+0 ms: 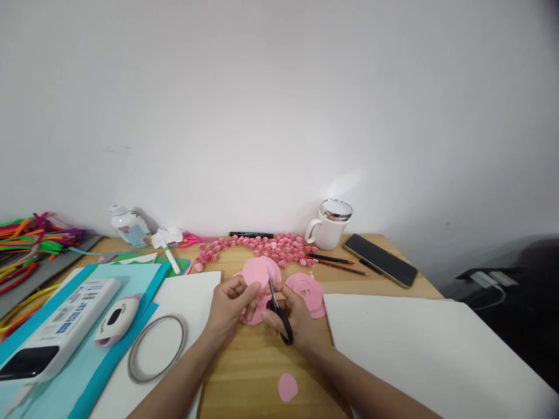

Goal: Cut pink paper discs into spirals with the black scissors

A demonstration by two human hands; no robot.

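My left hand (232, 302) pinches the edge of a pink paper disc (257, 272) over the middle of the table. In my right hand (297, 314) is a pair of scissors (283, 321) with black handles. Its blades point away from me and lie at the right side of the disc; whether they are cutting into it is hard to tell. More pink paper pieces show beneath and between the hands. A stack of pink cut paper rings (308, 293) rests just right of my right hand. Nearer to me, a small pink paper oval (287, 387) lies on the wood.
Many small pink rolled paper roses (283, 249) lie at the back, near a white mug (329, 226), pencils (340, 266) and a phone (381, 260). White sheets (419, 343) flank the work spot. At left are a power bank (61, 329), a tape roll (157, 349) and pipe cleaners (35, 238).
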